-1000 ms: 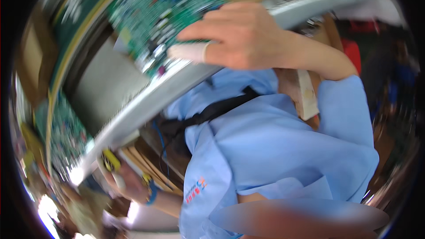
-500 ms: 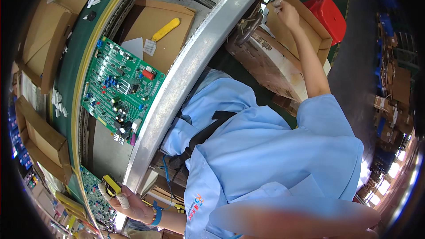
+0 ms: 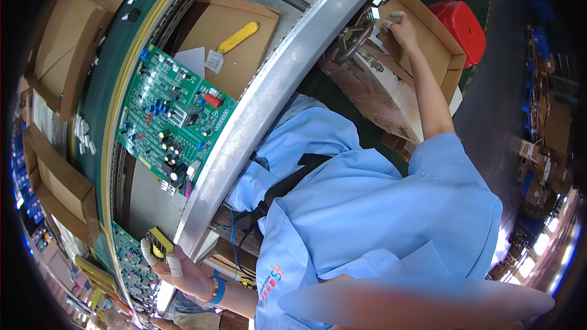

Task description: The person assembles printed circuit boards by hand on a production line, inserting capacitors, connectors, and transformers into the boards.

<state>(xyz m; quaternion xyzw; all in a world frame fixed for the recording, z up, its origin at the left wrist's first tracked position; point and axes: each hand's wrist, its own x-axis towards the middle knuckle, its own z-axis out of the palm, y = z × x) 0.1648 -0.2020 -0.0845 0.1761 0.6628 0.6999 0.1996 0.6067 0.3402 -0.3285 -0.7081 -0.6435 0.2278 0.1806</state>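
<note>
My left hand [image 3: 186, 276], with white finger cots on, grips a yellow and black transformer [image 3: 160, 242] with a row of pins. It is held above the near part of the line, beside the metal rail. My right hand [image 3: 401, 29], fingers curled together, is inside a cardboard box [image 3: 431, 27] at the right. Silver and white parts [image 3: 379, 1] lie in that box close to its fingertips; whether the fingers hold one I cannot make out. A green circuit board [image 3: 174, 122] with many components rests across the line in front of me.
A metal rail [image 3: 278, 73] runs between me and the line. A cardboard tray [image 3: 260, 17] holds a yellow-handled tool [image 3: 238, 36]. Small white parts [image 3: 84, 134] lie on the green belt [image 3: 101, 91]. Another board [image 3: 131, 263] is at lower left. A red stool [image 3: 458, 30] stands behind the box.
My right hand has drawn back slightly from the silver parts inside the box. My left hand still grips the transformer, now tilted a little differently. The whole view has shifted slightly.
</note>
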